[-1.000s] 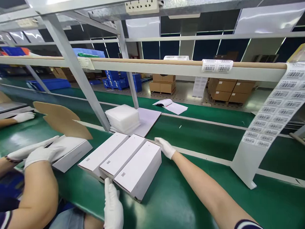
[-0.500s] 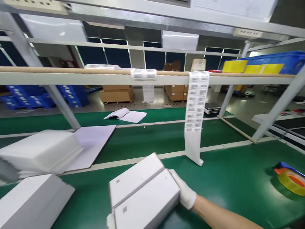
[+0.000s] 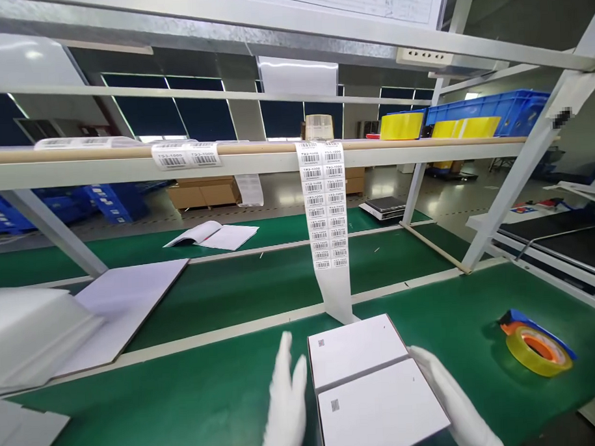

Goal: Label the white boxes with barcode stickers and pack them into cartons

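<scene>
Two white boxes (image 3: 360, 354) lie against each other at the front of the green bench top, each with a small printed code near its left edge. My left hand (image 3: 285, 405), in a white glove, is just left of the boxes, fingers stretched out and a gap between it and them. Along their right side lies my gloved right hand (image 3: 447, 393), its fingers straight and seemingly touching the far box's edge. Behind the boxes, a long strip of barcode labels (image 3: 325, 215) hangs from the shelf down to the bench.
A tape dispenser with yellow tape (image 3: 539, 351) lies at the right. White foam sheets (image 3: 33, 336) sit on a pale board (image 3: 134, 300) at the left, near another white box (image 3: 22, 431). An open booklet (image 3: 214, 235) lies behind. The shelf (image 3: 256, 160) crosses overhead.
The two boxes have moved right and from a tilted, held position down onto the bench. My left hand has come away from them; my right hand has flattened along their side. The view has swung right.
</scene>
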`<state>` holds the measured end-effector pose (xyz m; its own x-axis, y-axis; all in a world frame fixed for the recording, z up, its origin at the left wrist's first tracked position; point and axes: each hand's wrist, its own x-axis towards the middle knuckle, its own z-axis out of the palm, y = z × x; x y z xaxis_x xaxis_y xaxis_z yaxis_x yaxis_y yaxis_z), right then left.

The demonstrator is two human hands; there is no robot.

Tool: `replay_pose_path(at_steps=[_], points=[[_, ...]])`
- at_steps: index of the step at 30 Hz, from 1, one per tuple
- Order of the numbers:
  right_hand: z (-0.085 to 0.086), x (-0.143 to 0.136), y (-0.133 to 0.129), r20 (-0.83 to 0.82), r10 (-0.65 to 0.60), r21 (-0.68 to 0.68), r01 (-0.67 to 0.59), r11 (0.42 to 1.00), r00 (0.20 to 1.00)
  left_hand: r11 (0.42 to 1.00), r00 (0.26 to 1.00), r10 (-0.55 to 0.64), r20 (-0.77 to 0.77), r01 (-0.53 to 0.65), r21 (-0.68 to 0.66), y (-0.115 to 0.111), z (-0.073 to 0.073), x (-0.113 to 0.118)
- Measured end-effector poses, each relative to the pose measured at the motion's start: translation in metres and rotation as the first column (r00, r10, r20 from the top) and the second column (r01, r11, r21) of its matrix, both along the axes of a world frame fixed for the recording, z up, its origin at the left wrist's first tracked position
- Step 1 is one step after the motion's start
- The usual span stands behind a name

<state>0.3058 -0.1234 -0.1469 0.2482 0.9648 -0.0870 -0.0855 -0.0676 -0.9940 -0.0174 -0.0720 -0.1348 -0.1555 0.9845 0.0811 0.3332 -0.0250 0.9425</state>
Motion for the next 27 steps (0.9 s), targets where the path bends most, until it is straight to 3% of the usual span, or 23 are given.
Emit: replay_pose_path(at_steps=[2, 5, 7, 9, 13, 16, 18, 22, 24, 27], points=[[0.008, 0.010, 0.008, -0.021, -0.066, 0.038, 0.066, 0.997, 0.998, 0.997, 1.000, -0.017, 0.007, 0.017, 0.076, 0.052, 0.043, -0.008], [0.026, 0.018, 0.019, 0.053, -0.101, 0.145, 0.093, 0.985, 0.993, 0.963, 0.966, -0.220, 0.139, 0.192, 0.187, 0.126, 0.094, 0.001], [0.042, 0.016, 0.024, 0.146, -0.096, 0.201, 0.065, 0.977, 0.985, 0.931, 0.919, -0.342, 0.195, 0.303, 0.203, 0.158, 0.108, 0.017], [0.060, 0.010, 0.027, 0.259, -0.096, 0.253, 0.029, 0.967, 0.961, 0.901, 0.876, -0.423, 0.233, 0.379, 0.209, 0.171, 0.110, 0.034], [0.099, -0.012, 0.031, 0.525, -0.116, 0.297, -0.054, 0.953, 0.843, 0.875, 0.848, -0.461, 0.261, 0.386, 0.290, 0.152, 0.101, 0.049], [0.129, -0.035, 0.041, 0.677, -0.195, 0.385, -0.117, 0.915, 0.709, 0.808, 0.859, -0.495, 0.129, 0.400, 0.433, 0.122, 0.105, 0.046], [0.148, -0.053, 0.052, 0.696, -0.313, 0.548, -0.196, 0.813, 0.646, 0.780, 0.875, -0.484, 0.015, 0.424, 0.460, 0.105, 0.115, 0.042], [0.177, -0.086, 0.083, 0.625, -0.526, 0.767, -0.329, 0.551, 0.577, 0.805, 0.911, -0.408, -0.061, 0.390, 0.447, 0.090, 0.139, 0.041], [0.184, -0.096, 0.096, 0.601, -0.585, 0.797, -0.354, 0.489, 0.545, 0.812, 0.926, -0.372, -0.055, 0.354, 0.465, 0.089, 0.146, 0.042], [0.189, -0.103, 0.108, 0.590, -0.622, 0.807, -0.384, 0.448, 0.515, 0.799, 0.924, -0.380, -0.034, 0.346, 0.492, 0.088, 0.151, 0.042]])
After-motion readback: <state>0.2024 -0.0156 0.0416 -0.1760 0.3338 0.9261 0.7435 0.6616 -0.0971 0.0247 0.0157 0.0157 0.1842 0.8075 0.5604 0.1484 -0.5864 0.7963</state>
